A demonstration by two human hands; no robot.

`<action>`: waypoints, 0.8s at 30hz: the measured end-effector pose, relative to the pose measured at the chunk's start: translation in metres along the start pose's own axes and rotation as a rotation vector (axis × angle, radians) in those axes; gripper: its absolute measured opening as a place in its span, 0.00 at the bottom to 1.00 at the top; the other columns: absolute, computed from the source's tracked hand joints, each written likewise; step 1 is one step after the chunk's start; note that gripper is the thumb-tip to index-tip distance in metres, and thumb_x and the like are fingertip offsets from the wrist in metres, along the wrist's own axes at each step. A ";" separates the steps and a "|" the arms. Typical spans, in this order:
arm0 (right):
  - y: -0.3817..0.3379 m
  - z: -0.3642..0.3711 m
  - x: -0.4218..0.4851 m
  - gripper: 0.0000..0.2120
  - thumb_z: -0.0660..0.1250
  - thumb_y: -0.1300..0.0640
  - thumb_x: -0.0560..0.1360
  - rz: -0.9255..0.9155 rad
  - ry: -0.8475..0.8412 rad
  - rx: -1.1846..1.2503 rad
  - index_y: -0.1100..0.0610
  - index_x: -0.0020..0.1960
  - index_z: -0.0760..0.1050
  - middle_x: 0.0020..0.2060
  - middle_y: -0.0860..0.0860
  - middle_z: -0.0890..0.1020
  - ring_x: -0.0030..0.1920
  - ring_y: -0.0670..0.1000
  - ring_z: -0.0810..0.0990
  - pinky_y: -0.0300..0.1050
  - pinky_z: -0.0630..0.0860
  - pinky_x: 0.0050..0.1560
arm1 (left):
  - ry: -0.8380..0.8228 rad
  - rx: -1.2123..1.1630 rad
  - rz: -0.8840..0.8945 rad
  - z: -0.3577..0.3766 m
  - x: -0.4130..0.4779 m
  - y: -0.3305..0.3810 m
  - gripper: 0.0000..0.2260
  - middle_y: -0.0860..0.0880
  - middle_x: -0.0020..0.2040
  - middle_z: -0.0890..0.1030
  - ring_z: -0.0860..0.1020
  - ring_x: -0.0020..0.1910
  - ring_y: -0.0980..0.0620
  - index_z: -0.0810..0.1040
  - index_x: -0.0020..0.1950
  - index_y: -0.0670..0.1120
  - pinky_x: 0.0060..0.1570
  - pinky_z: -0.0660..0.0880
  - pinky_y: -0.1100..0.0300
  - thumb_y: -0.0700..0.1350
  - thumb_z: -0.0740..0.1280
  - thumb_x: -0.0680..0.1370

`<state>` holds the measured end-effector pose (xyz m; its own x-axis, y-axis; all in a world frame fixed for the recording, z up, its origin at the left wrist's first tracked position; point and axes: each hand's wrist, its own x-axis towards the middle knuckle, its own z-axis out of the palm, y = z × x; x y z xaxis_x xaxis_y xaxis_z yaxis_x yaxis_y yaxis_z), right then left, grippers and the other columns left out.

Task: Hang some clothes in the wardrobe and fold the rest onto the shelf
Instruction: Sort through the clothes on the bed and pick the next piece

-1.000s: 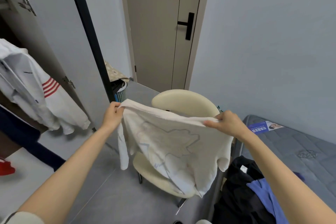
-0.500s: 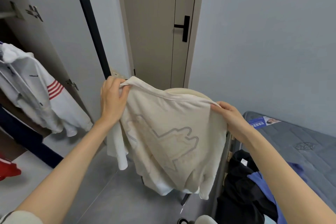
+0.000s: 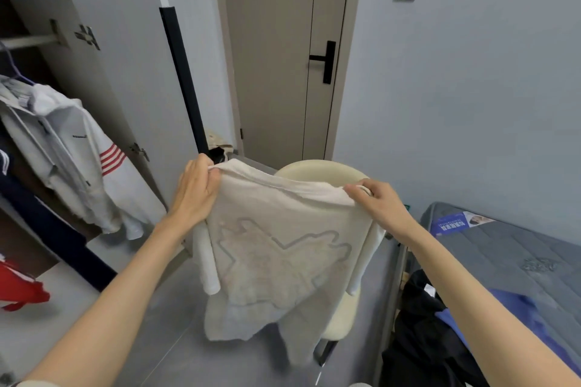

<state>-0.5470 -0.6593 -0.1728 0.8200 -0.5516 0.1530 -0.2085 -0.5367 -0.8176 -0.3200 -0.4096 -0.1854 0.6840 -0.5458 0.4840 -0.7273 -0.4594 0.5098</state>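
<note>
A cream T-shirt with a grey outline print hangs in the air in front of me, held by its top edge. My left hand grips its left shoulder and my right hand pinches its right shoulder. Both short sleeves dangle down at the sides. The open wardrobe is at the left, with a white jacket with red stripes hanging from its rail. A black garment and a blue one lie on the bed at the lower right.
A cream chair stands right behind the shirt. The wardrobe door with its black edge stands open at the left. A closed room door is straight ahead. A grey mattress fills the right. A red garment lies low at the left.
Both hands have lifted the shirt off the chair and drawn it nearer, so it now hangs straight down. My view has tilted up toward the wardrobe rail.
</note>
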 end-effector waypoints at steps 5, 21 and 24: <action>0.010 0.006 -0.007 0.10 0.62 0.52 0.81 -0.134 0.195 0.046 0.56 0.45 0.75 0.40 0.49 0.79 0.41 0.45 0.75 0.32 0.68 0.40 | -0.087 -0.040 -0.009 -0.004 -0.012 -0.020 0.06 0.52 0.42 0.74 0.73 0.40 0.54 0.66 0.51 0.54 0.37 0.67 0.53 0.49 0.51 0.84; 0.079 -0.008 0.006 0.21 0.79 0.44 0.64 0.233 -0.344 -0.400 0.57 0.46 0.77 0.37 0.46 0.75 0.38 0.46 0.72 0.41 0.66 0.36 | -0.632 -0.264 -0.236 0.044 -0.009 -0.038 0.18 0.45 0.33 0.72 0.68 0.34 0.52 0.76 0.38 0.34 0.34 0.62 0.58 0.48 0.69 0.77; 0.079 -0.007 0.031 0.15 0.78 0.49 0.68 0.247 -0.296 -0.417 0.55 0.46 0.76 0.37 0.46 0.75 0.40 0.48 0.73 0.38 0.67 0.36 | -0.590 -0.225 -0.244 0.051 0.015 -0.038 0.17 0.45 0.33 0.73 0.70 0.34 0.51 0.76 0.38 0.35 0.35 0.63 0.57 0.49 0.70 0.77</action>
<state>-0.5417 -0.7234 -0.2290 0.8223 -0.5222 -0.2260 -0.5564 -0.6546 -0.5118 -0.2847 -0.4358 -0.2338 0.6353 -0.7657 -0.1007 -0.4831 -0.4957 0.7217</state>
